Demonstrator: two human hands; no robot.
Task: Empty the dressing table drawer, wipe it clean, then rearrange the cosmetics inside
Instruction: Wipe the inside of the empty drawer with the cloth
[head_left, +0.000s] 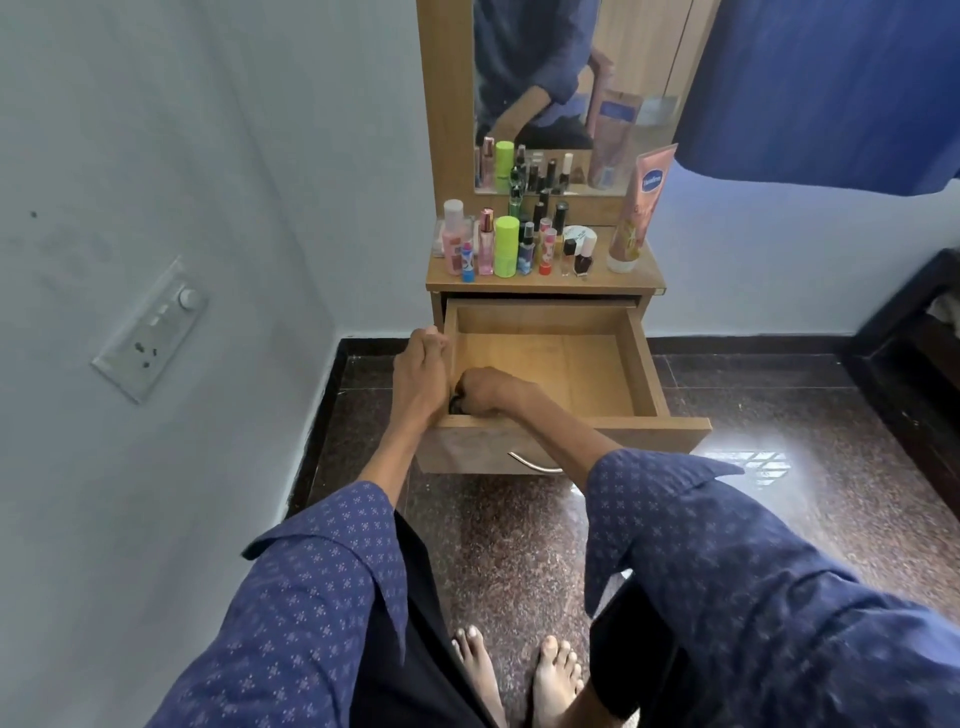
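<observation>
Speckled polished stone floor (519, 545) gleams beneath bare feet. Beyond, a wooden drawer (644, 364) stands pulled out, its flat base almost bare. Reaching into its near-left corner, the right hand (483, 389) curls round a small dark object (457, 402); the left hand (421, 364) rests against the drawer's left wall, fingers relaxed. Farther back, bottles (506, 247) crowd the tabletop below a mirror (571, 78).

drawer (566, 364): wooden, pulled fully open, floor mostly bare | cosmetics (519, 244): bottles and tubes upright, clustered on dressing table top (644, 275) | small dark item (457, 402), possibly cosmetic, front-left drawer corner
</observation>
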